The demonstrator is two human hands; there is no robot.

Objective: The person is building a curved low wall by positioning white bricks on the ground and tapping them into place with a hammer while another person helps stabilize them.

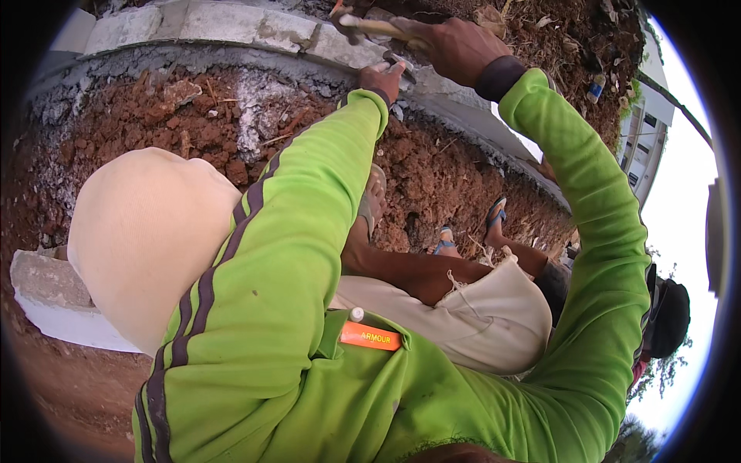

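My right hand is closed round the wooden handle of a hammer, whose head hangs over a row of pale concrete kerb blocks. Just below it, my left hand rests at the inner edge of the kerb. Its fingers are closed on a dark metal piece, too small and partly covered to name. Grey mortar lines the foot of the blocks. Both forearms reach forward in bright green sleeves.
Loose red soil clods fill the trench beside the kerb. A loose block lies at the left. Another person's feet in blue sandals stand to the right, and a person in a dark cap is at the far right.
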